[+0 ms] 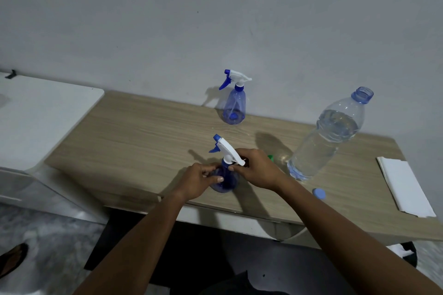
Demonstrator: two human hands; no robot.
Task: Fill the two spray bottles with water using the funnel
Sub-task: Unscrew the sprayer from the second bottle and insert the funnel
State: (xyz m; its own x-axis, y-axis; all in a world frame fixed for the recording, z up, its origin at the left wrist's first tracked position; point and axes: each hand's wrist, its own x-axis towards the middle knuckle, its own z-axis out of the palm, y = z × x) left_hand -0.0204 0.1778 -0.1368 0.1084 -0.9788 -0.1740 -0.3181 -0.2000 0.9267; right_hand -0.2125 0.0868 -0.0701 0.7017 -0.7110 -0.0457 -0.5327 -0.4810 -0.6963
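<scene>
Near the wooden table's [134, 132] front edge — left hand [199, 181] gripped the near spray bottle's [224, 183] body, right hand [257, 169] pinched its collar; bare tabletop leftward.

Two bare forearms, sleeveless to the frame's lower edge; left hand [200, 181] and right hand [257, 169] without rings or watch.

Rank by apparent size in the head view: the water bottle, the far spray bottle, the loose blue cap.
1. Water bottle, clearly the largest.
2. Far spray bottle; it stands farther back, so it may look smaller than it is.
3. Loose blue cap, by far the smallest, though nearest.
</scene>
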